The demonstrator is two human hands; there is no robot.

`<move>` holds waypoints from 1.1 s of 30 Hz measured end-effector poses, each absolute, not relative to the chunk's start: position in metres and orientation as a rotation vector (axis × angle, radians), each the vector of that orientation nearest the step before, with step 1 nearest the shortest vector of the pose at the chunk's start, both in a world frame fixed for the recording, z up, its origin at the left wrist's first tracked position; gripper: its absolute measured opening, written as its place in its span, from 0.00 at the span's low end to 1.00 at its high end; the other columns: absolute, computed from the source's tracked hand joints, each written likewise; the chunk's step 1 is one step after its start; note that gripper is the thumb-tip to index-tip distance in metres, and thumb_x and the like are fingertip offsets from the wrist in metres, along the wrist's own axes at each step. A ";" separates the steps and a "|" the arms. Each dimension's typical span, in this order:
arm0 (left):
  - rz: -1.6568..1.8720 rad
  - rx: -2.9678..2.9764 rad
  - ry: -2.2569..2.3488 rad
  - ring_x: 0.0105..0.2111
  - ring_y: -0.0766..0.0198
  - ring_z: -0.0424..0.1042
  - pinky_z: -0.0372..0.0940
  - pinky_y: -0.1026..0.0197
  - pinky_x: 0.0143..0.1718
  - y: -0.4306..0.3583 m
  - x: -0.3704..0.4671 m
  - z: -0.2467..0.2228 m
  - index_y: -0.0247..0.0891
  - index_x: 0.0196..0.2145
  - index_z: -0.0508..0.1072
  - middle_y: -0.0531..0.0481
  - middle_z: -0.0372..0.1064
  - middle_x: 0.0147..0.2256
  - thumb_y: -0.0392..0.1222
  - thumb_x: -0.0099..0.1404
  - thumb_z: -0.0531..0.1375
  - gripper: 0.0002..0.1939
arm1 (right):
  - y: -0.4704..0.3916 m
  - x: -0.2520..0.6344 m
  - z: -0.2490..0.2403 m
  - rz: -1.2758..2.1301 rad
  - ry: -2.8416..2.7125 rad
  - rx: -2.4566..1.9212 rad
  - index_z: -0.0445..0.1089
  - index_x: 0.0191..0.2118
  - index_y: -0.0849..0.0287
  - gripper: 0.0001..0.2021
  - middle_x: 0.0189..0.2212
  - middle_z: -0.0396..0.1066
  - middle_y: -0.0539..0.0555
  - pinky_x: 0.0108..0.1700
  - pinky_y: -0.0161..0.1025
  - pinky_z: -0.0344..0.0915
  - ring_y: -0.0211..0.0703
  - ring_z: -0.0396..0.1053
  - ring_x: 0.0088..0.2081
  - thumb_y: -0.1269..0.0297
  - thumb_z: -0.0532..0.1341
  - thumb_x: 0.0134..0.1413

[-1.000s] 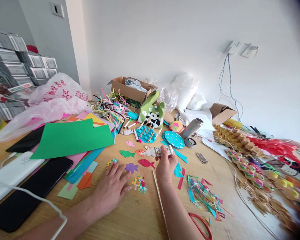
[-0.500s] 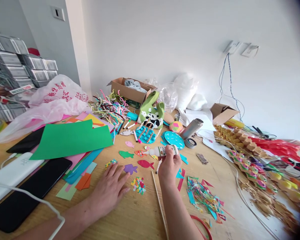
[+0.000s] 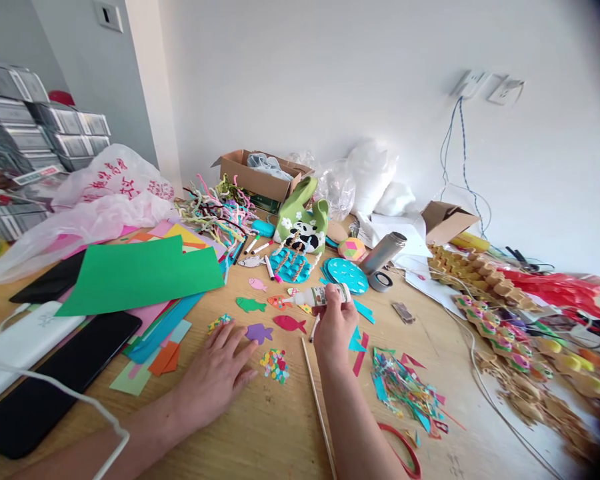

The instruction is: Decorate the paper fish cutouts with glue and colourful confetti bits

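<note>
My right hand (image 3: 336, 323) grips a small white glue bottle (image 3: 307, 296), tipped sideways with its nozzle pointing left over an orange spotted paper fish (image 3: 277, 303). Flat on the table lies my left hand (image 3: 217, 367), fingers spread, its tips by a dotted yellow-and-blue paper fish (image 3: 219, 323) and a purple fish (image 3: 259, 333). A red fish (image 3: 289, 323), a green fish (image 3: 251, 305) and a pink fish (image 3: 257, 285) lie around them. Right of my left hand is a heap of coloured paper dots (image 3: 275, 365). A thin wooden stick (image 3: 318, 407) lies beside my right forearm.
Green card sheets (image 3: 145, 277) and a black phone (image 3: 65, 383) lie left. Behind stand a panda felt bag (image 3: 303, 223) and a metal flask (image 3: 384, 253). Paper scraps (image 3: 407, 387), red scissor handles (image 3: 405, 450) and egg-carton pieces (image 3: 480, 280) are on the right. A cable (image 3: 80, 397) crosses the left.
The view has shifted slightly. My right hand still holds the glue bottle at almost the same place, and my left hand stays resting on the table.
</note>
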State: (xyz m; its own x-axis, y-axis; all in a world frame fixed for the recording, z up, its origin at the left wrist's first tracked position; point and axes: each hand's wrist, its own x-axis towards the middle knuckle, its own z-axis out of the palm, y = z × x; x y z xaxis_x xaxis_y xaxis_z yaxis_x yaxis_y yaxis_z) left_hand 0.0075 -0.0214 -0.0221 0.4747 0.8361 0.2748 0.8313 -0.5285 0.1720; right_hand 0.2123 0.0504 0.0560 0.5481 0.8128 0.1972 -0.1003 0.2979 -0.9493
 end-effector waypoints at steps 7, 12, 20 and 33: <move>0.541 2.692 1.531 0.61 0.48 0.59 0.55 0.40 0.61 -0.023 0.009 -0.019 0.47 0.56 0.71 0.44 0.67 0.57 0.55 0.70 0.52 0.21 | 0.039 0.202 0.052 0.718 -0.865 -1.146 0.63 0.28 0.59 0.22 0.20 0.64 0.45 0.20 0.30 0.56 0.32 0.59 0.19 0.43 0.66 0.44; 0.539 2.693 1.536 0.61 0.47 0.58 0.55 0.41 0.61 -0.023 0.010 -0.017 0.47 0.55 0.71 0.43 0.67 0.56 0.54 0.70 0.52 0.21 | 0.025 0.195 0.030 0.682 -0.805 -1.208 0.62 0.26 0.59 0.23 0.19 0.62 0.45 0.20 0.30 0.56 0.32 0.57 0.19 0.43 0.66 0.45; 0.524 2.671 1.528 0.60 0.45 0.59 0.55 0.40 0.60 -0.024 0.012 -0.006 0.46 0.54 0.72 0.43 0.68 0.55 0.54 0.71 0.51 0.20 | 0.018 0.190 0.008 0.633 -0.861 -1.273 0.64 0.27 0.60 0.23 0.19 0.63 0.46 0.23 0.32 0.58 0.35 0.59 0.21 0.42 0.63 0.50; 0.459 2.666 1.532 0.59 0.44 0.60 0.56 0.39 0.60 -0.024 0.011 -0.004 0.43 0.53 0.73 0.40 0.67 0.55 0.52 0.71 0.51 0.20 | 0.013 0.189 0.007 0.506 -1.040 -1.298 0.61 0.26 0.58 0.21 0.20 0.61 0.45 0.23 0.32 0.58 0.34 0.58 0.22 0.45 0.63 0.52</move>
State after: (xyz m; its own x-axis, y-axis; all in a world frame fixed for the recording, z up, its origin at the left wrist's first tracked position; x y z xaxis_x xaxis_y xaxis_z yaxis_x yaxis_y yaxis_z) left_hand 0.0108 -0.0242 -0.0036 0.4712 0.8496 0.2371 0.8400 -0.5142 0.1733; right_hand 0.1890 0.0135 0.0069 0.4833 0.8083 0.3363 0.2344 0.2507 -0.9393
